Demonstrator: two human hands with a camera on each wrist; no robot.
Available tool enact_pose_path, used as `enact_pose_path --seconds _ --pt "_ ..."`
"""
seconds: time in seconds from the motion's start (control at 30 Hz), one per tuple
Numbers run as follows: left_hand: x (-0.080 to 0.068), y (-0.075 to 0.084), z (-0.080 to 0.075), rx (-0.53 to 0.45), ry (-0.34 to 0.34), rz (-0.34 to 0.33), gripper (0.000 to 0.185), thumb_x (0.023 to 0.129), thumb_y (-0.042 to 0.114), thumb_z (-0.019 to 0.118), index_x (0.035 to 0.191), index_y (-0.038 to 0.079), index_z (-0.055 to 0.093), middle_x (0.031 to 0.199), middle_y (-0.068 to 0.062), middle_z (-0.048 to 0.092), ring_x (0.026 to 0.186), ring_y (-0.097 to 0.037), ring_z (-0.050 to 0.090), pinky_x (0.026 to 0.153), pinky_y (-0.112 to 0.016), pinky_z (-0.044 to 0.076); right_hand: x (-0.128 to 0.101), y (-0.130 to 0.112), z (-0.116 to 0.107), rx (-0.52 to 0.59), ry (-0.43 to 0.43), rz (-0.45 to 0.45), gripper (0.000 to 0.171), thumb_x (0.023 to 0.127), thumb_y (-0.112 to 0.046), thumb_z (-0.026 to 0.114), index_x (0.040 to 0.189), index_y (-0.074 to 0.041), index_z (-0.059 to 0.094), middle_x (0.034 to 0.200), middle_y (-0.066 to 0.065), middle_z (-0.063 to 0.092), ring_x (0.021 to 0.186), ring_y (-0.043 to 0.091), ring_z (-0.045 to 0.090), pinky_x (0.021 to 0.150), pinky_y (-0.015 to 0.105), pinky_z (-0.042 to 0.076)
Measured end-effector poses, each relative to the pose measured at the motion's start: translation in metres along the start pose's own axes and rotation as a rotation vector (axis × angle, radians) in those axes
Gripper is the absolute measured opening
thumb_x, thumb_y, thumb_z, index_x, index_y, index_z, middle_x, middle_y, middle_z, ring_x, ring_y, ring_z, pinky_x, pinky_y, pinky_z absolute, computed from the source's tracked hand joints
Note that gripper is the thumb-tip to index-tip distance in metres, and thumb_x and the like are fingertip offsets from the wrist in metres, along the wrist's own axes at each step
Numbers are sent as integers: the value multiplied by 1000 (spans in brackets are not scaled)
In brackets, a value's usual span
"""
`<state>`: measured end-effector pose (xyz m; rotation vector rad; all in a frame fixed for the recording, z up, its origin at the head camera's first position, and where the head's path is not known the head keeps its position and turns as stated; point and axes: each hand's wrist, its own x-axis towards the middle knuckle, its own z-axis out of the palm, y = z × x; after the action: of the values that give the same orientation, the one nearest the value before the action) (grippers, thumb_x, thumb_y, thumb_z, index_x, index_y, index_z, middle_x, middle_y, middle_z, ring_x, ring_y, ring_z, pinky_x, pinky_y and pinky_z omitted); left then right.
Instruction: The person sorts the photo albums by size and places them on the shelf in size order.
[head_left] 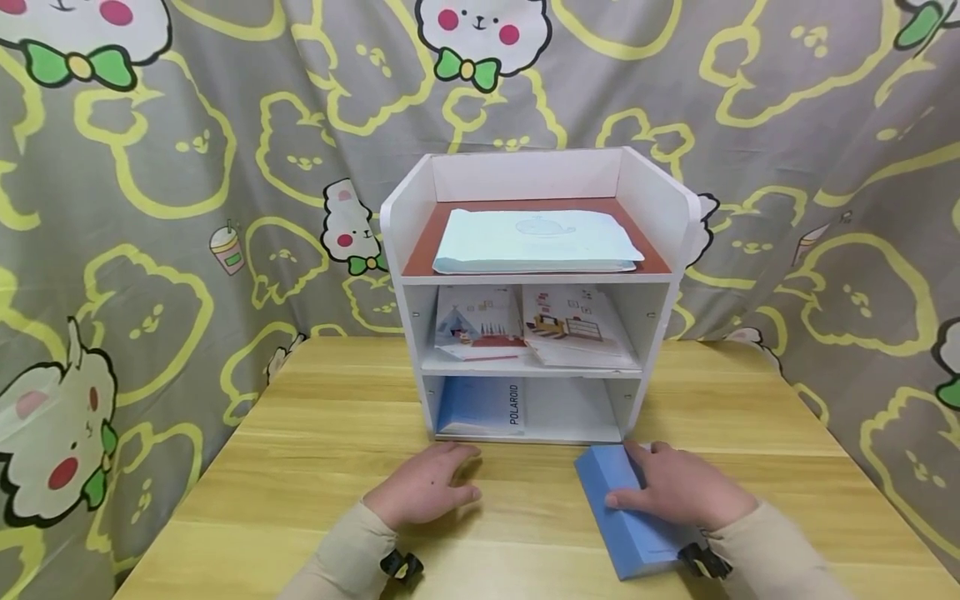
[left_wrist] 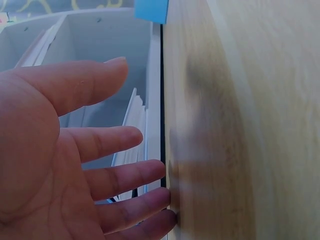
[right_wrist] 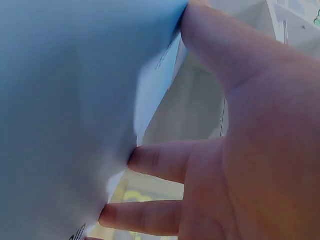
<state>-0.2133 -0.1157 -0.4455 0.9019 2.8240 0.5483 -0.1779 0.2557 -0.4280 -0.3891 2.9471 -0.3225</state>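
Observation:
In the head view, a thick blue box-like item lies slanted on the table, right of centre. My right hand rests over it, thumb and fingers spread and fairly straight. The right wrist view shows the thumb and fingertips touching the pale blue surface; some fingers are out of sight. My left hand hovers low in front of the shelf, fingers apart and holding nothing. A white three-level shelf stands ahead of both hands. On its bottom level, a blue POLAROID book leans at the left.
On the top level lies a pale blue flat pack. The middle level has illustrated booklets on the left and more booklets on the right. The wooden table meets a patterned curtain behind and at both sides.

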Motion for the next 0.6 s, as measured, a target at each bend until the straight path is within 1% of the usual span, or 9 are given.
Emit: enact_pose_path --seconds 0.13,0.23,0.3,0.37,0.47,0.53,0.6 --pt "0 1 0 -4 -4 -1 62 95 43 67 144 7 55 143 -11 56 132 -32 50 110 -49 40 5 -14 2 -9 21 -26 105 80 -77 64 142 7 51 118 36 59 87 33 62 73 54 55" --pt "1 1 0 0 -6 2 62 95 43 67 144 7 55 143 -11 56 133 -32 50 110 -49 40 8 -24 3 -35 54 -52 103 81 -76 63 141 7 53 121 39 57 92 38 65 76 56 55" --pt "1 2 -1 4 -6 5 62 95 43 67 144 7 55 143 -11 56 133 -32 50 110 -49 40 9 -31 4 -47 72 -54 103 81 -76 63 141 7 53 120 39 58 89 38 65 73 56 55" --pt "1 2 -1 10 -5 7 61 95 43 67 144 7 55 143 -11 56 133 -31 50 110 -49 40 11 -38 6 -62 87 -56 104 81 -77 62 141 7 53 115 37 59 85 36 64 69 54 55" --pt "0 3 0 17 -3 9 60 95 42 67 143 7 56 142 -11 57 132 -31 51 110 -48 41 14 -47 10 -74 99 -54 105 81 -79 61 141 7 53 106 31 63 79 31 61 64 51 54" --pt "0 4 0 22 -4 10 59 95 42 66 142 8 57 141 -11 57 131 -31 51 109 -48 41 16 -51 12 -84 108 -59 104 82 -79 60 140 8 54 103 28 64 80 31 61 66 51 54" --pt "0 4 0 26 -9 11 59 95 43 65 142 8 57 141 -11 57 131 -32 51 109 -48 41 17 -56 14 -95 116 -61 104 83 -79 58 139 8 55 106 30 64 86 36 64 71 54 55"
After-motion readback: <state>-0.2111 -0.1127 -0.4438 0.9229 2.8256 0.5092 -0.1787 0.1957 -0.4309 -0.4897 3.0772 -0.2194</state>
